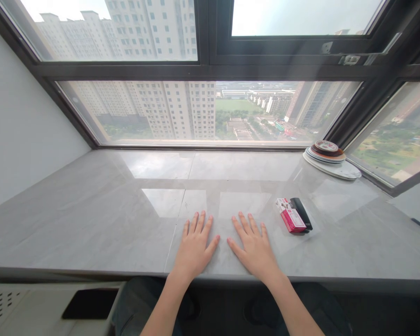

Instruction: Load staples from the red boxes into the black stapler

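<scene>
My left hand lies flat on the grey, glossy counter, palm down with its fingers spread. Beside it, a little to the right, my right hand rests palm down in the same way. Neither hand holds anything, and a strip of counter shows between the two thumbs. Nearest to my right hand, to its right, is a small pink and white box. A black object, its kind unclear, lies against the box's right side.
A stack of plates stands in the far right corner by the window frame. A white wall closes the left side. Below the counter's front edge, a black flat rectangle lies on a pale perforated surface.
</scene>
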`<act>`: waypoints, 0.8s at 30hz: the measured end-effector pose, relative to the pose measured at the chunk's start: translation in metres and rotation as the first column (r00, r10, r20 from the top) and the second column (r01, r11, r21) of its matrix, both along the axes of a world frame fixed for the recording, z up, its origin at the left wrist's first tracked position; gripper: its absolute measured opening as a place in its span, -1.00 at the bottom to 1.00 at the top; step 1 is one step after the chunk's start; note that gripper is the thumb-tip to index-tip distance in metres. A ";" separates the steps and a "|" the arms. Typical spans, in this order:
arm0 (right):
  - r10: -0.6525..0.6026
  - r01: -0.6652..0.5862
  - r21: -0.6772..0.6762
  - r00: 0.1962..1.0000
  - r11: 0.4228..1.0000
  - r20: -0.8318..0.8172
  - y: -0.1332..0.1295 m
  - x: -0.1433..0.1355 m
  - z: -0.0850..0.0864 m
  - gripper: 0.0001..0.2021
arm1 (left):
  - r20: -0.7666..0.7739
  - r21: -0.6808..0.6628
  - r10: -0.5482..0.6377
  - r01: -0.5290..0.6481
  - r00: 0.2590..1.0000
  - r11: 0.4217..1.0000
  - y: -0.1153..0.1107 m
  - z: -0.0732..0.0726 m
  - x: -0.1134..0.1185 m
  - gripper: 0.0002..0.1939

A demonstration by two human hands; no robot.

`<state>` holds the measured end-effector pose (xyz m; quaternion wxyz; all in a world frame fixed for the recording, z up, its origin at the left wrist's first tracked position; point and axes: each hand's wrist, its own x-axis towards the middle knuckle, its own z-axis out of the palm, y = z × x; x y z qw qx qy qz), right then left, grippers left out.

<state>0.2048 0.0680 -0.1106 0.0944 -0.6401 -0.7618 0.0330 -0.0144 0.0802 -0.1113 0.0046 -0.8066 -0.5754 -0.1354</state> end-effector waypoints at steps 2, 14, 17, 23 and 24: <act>0.001 -0.001 0.001 1.000 1.000 0.000 0.000 0.000 0.000 -0.32 | 0.002 0.000 0.000 0.000 1.000 1.000 0.000 0.000 0.000 -0.37; 0.000 0.000 -0.001 1.000 1.000 -0.012 0.000 0.001 0.000 -0.32 | -0.001 -0.010 0.002 -0.002 1.000 1.000 0.001 0.001 0.000 -0.36; 0.001 -0.001 -0.001 1.000 1.000 -0.013 0.000 0.001 0.001 -0.32 | -0.002 -0.011 0.003 -0.004 1.000 1.000 0.001 0.001 0.001 -0.36; 0.000 0.000 0.000 1.000 1.000 -0.018 0.000 0.001 0.002 -0.32 | 0.001 0.001 0.001 -0.001 1.000 1.000 0.001 0.000 0.001 -0.37; 0.000 0.000 0.000 1.000 1.000 -0.019 0.000 0.001 0.002 -0.32 | 0.000 0.003 0.002 -0.002 1.000 1.000 0.001 0.000 0.001 -0.37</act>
